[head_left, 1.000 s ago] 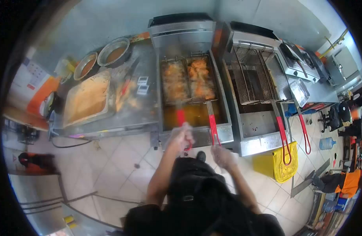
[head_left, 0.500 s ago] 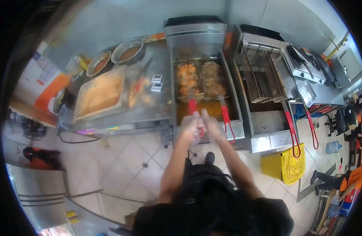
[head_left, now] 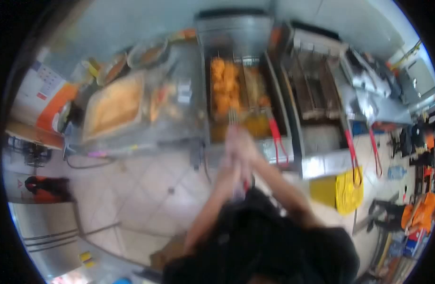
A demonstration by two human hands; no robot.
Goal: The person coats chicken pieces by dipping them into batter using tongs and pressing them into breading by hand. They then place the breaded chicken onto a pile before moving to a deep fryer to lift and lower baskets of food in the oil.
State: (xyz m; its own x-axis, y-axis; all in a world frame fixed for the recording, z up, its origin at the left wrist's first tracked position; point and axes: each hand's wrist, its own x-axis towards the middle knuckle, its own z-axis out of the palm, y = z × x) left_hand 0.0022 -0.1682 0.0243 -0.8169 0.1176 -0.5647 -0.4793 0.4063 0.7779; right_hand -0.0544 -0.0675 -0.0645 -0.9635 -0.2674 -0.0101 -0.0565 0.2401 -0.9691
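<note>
Both my hands are on the red-handled fryer basket (head_left: 225, 87), which holds orange-brown fried pieces. My right hand (head_left: 242, 146) is closed around the handle nearer the basket. My left hand (head_left: 232, 171) wraps the handle lower down, close to my body, and the handle's red end shows just below it. Motion blur hides the single fingers. Beside it, a second fryer basket (head_left: 256, 90) with browner food sits in the same deep fryer (head_left: 286, 120), its red handle (head_left: 275, 135) reaching over the front edge. Yellowish oil (head_left: 257, 127) shows in front of the baskets.
On the left counter stand a tray of flour-like coating (head_left: 116, 106) and metal bowls (head_left: 149, 54). To the right is another fryer with baskets (head_left: 317, 90) and jutting red handles (head_left: 352, 156). A yellow bin (head_left: 348, 193) stands below. A person in orange (head_left: 418, 215) is at far right.
My right hand has closed onto the left basket's handle, joining my left. Both hands and the handle have come nearer my body. The basket looks higher, its food brighter. The view is blurred.
</note>
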